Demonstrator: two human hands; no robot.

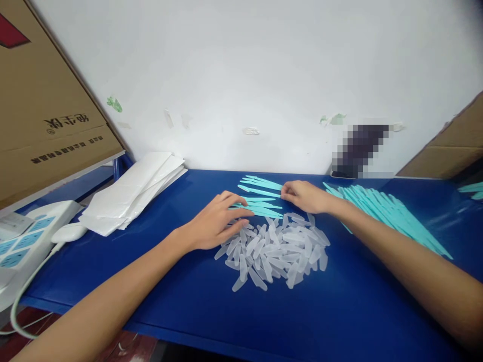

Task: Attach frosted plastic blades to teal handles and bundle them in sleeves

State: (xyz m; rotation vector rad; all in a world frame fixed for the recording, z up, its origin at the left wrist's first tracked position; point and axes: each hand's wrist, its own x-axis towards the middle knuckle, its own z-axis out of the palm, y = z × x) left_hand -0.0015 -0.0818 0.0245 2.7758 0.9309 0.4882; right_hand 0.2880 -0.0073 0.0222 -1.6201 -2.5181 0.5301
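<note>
Slim, flat teal sticks with a matte, plastic look lie on the surface between the hands, tapering toward their ends and fanned slightly apart. The left hand rests over the left ends of the lower sticks, fingers spread and loosely bent rather than clenched. The right hand pinches the right ends of the upper sticks between thumb and fingertip. Just in front lies a heap of pieces: frosted, translucent, short and blade-like, overlapping at all angles. The surface is smooth, blue and faintly glossy. Beyond the right hand, partly behind the forearm, a larger pile of the same teal sticks slants across it. White bags, thin and flat with creased edges, are stacked toward the left. The wall is white and bears torn scraps of tape.

In number: two hands; two loose groups of sticks between them, several in each, too overlapped for a sure count; one larger pile, with a few more sticks at the far right edge; one heap of pieces, running to dozens; one stack of bags, at least three layers deep; one white power strip with blue sockets, at least four showing; one white plug; two brown cartons, one at either side.
</note>
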